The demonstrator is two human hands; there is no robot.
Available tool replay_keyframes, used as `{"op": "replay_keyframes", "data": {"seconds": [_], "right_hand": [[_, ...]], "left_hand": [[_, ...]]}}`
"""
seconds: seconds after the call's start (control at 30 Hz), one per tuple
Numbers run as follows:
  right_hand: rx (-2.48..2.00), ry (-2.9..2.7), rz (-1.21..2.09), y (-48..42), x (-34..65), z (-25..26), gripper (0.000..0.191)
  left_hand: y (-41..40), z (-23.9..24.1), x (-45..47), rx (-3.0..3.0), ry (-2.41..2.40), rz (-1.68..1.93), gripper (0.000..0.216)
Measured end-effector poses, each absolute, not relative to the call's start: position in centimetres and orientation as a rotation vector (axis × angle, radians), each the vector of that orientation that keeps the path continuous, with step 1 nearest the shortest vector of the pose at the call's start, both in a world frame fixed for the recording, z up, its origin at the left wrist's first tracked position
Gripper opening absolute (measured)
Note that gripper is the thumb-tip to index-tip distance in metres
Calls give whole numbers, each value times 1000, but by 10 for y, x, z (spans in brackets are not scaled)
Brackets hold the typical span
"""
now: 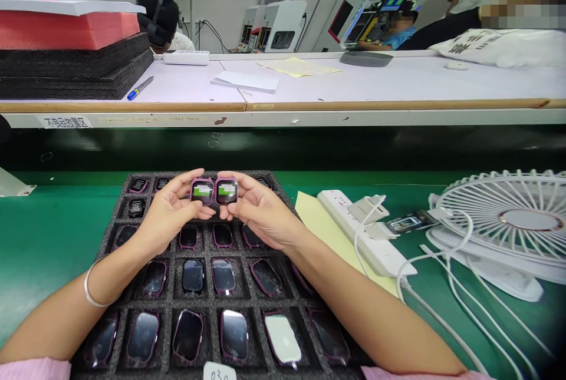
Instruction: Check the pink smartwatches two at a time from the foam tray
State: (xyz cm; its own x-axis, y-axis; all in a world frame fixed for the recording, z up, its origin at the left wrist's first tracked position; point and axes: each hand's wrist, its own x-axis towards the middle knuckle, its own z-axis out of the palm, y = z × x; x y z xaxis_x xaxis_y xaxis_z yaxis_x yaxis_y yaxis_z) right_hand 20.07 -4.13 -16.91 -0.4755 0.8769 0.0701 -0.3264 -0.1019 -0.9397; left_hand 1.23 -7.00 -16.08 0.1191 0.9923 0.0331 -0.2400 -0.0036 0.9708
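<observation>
My left hand (170, 212) pinches a purple-framed smartwatch body (202, 191) with a lit screen showing a green bar. My right hand (256, 209) holds a second one (226, 191) right beside it, also lit. Both are held side by side, touching, above the far half of a black foam tray (170, 286). The tray holds several more purple-framed watch bodies with dark screens in slots. One near the front (282, 337) looks white with glare. A silver bangle (91, 288) is on my left wrist.
A white power strip (362, 233) with plugs and cables lies right of the tray on a yellow sheet (309, 209). A white fan (508, 221) lies at the far right. A raised shelf (309, 103) behind carries foam sheets, a blue pen and papers. People are beyond it.
</observation>
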Motion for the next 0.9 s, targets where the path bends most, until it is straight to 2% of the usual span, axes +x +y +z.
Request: {"op": "replay_keyframes", "data": {"seconds": [0.27,0.9], "right_hand": [[-714,-1251,1671,-39,200,-171,34],[-664,-1272,1675,-38,201,-177,43]], "left_hand": [[-74,-159,13,1088,935,1191,51],[-72,-160,12,1069,927,1201,51]]}}
